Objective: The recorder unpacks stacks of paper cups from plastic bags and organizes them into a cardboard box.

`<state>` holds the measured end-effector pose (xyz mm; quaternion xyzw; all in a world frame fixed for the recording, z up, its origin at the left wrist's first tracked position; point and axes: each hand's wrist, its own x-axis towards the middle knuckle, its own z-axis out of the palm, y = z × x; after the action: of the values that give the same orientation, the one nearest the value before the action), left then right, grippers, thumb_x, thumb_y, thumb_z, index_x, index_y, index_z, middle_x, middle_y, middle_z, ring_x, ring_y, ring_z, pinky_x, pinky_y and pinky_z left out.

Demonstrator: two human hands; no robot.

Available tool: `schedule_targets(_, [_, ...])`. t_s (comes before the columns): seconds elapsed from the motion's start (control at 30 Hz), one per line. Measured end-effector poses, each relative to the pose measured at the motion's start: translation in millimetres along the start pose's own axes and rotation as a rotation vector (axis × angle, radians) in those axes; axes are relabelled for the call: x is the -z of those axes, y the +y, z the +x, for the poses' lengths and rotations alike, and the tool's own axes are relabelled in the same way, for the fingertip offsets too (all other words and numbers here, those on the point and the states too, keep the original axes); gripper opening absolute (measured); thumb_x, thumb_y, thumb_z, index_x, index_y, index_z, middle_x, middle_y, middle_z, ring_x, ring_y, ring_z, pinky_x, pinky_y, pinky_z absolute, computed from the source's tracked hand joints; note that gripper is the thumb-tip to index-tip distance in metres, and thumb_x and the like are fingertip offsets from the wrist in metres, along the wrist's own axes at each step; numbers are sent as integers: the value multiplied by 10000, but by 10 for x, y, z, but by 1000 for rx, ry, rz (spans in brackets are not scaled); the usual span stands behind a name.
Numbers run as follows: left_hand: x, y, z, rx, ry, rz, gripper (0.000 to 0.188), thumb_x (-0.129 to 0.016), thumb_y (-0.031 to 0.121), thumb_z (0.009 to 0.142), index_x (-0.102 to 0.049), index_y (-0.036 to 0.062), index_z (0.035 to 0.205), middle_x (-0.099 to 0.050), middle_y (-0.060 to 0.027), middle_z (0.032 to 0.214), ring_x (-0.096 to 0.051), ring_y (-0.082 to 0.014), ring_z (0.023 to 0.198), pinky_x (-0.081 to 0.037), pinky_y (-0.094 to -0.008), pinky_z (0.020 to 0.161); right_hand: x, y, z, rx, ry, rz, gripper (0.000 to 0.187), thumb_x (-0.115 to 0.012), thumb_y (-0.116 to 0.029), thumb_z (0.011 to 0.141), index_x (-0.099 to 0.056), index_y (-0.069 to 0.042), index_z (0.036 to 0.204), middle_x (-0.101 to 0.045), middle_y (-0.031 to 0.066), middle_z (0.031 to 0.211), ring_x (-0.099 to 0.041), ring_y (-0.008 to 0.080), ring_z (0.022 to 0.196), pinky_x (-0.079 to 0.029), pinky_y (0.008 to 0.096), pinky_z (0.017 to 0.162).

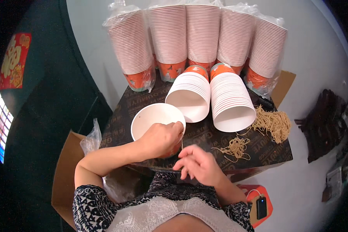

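A white-lined paper bucket (150,112) stands at the near left of the table, its mouth facing up. My left hand (162,138) reaches across its near right rim, fingers closed in a pinch. Just below them shows a short tan string (181,144), which the pinch appears to hold. My right hand (200,165) hovers at the table's near edge, right of the bucket, fingers loosely bent and apart with nothing visible in them. The bucket's front side is mostly hidden by my left hand and forearm.
Two nested stacks of paper buckets (232,100) lie tipped toward me. Plastic-wrapped bucket stacks (203,34) line the back. Tan strings lie in a small pile (236,148) and a larger bundle (276,123) on the right. An open cardboard box (67,166) stands left.
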<state>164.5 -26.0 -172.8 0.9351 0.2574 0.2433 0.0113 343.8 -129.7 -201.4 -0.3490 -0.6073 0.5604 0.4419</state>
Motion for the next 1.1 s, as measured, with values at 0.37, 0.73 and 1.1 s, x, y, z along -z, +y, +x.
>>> schedule_targets(0.37, [148,-29,-78,-262,26,119,158,-672,131,773,-533,70,816,-547,-60,592,-593,-244,504,-470,-366,437,241,53,184,502,465,-890,194,-615,-13,854,-634,-24,1047,-668,141,820,-684,271,721,-534,334,608])
schedule_targets(0.73, [225,-169,-162,-530,40,190,268,-652,116,735,-577,53,984,-507,-28,618,-572,-189,498,-444,-330,421,277,-46,540,46,-43,-96,262,-437,-85,972,-559,56,1155,-575,50,647,-551,99,486,-440,259,486])
schedule_targets(1.1, [224,-202,-159,-541,51,180,257,-675,128,740,-590,51,971,-498,-26,618,-559,-177,494,-434,-319,422,307,-20,599,34,-111,-48,115,-508,-60,946,-570,36,933,-609,41,646,-611,120,522,-449,251,483])
